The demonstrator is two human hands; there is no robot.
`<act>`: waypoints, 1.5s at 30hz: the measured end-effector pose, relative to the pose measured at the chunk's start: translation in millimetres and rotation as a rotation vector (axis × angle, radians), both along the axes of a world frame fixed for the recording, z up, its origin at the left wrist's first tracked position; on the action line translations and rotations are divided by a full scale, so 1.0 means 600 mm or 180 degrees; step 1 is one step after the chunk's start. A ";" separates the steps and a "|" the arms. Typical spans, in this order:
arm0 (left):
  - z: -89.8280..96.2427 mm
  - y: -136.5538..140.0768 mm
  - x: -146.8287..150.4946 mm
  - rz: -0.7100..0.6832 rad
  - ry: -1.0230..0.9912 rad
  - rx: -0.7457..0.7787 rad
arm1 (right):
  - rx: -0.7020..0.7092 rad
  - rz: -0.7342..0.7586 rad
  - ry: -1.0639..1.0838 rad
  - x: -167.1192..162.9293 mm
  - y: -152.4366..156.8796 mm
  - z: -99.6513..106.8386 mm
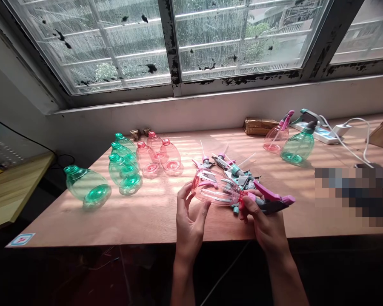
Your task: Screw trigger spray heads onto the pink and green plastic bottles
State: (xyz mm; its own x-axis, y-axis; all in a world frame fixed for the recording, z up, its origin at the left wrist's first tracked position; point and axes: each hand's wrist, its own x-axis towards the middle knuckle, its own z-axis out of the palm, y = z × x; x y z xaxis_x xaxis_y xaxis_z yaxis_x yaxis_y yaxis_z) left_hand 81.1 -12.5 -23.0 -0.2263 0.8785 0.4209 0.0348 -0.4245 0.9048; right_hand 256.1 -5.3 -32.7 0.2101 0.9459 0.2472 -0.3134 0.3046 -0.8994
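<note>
A clear pink bottle (217,187) lies sideways in the air above the table, its neck toward the right. Around its base end curve the fingers and thumb of my left hand (191,219). My right hand (268,223) grips the pink and grey spray head (272,199) where it meets the bottle's red neck. Whether the head is fully seated on the neck I cannot tell. Just behind the bottle lies a pile of loose spray heads (241,172), some pink and some teal, with thin tubes sticking out; the bottle and my hands partly hide it.
Three open pink bottles (170,157) and several open green bottles (87,187) stand at the left of the wooden table (137,221). A pink bottle (276,138) and a green bottle (296,146) with spray heads stand back right, near a power strip (321,134) and cables.
</note>
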 end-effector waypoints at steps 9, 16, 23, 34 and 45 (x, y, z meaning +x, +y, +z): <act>-0.004 -0.003 -0.002 0.0290 -0.0469 -0.0210 | 0.0053 0.0240 -0.0483 0.012 -0.002 -0.014; 0.003 0.000 0.001 0.0276 -0.0403 -0.0243 | 0.0080 0.0114 -0.0254 0.006 -0.001 -0.008; -0.002 0.001 -0.004 0.0054 -0.0211 -0.0151 | -0.0056 -0.0094 0.0258 -0.001 0.000 0.002; -0.001 -0.003 -0.005 -0.0119 0.0188 -0.0286 | 0.0055 0.0021 -0.0060 0.001 -0.003 -0.002; 0.009 0.000 0.000 0.0274 0.0047 -0.0489 | 0.0004 0.0322 -0.0479 0.009 -0.004 -0.002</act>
